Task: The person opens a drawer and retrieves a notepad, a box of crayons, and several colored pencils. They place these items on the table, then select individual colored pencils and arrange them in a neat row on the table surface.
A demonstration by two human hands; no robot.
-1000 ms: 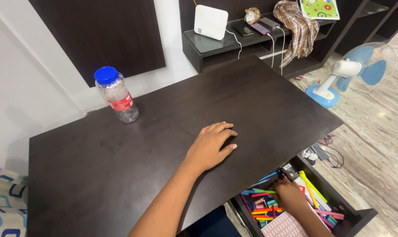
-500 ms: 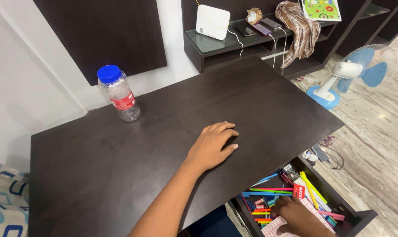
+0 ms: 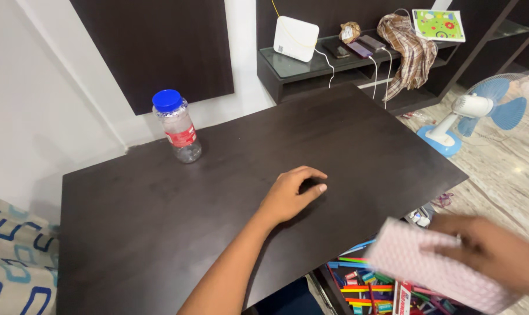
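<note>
While the dark wooden desk (image 3: 159,221) fills most of the view, its top carries only a clear plastic jar (image 3: 180,128) with a blue lid, upright near the far left corner by the white wall. Beyond the desk: a low dark shelf (image 3: 311,67) with a white box-shaped device, phones on cables and a checked cloth draped over its edge. Blue-and-white table fan (image 3: 480,108) on the floor to the right. Open drawer (image 3: 363,280) under the desk's near right edge, packed with coloured pens and markers. Left hand (image 3: 290,195) rests palm-down on the desk top, fingers loosely curled, holding nothing. Right hand (image 3: 492,254), blurred, grips a pink checked pad (image 3: 428,271) by its right end, lifted above the drawer and clear of the desk.
</note>
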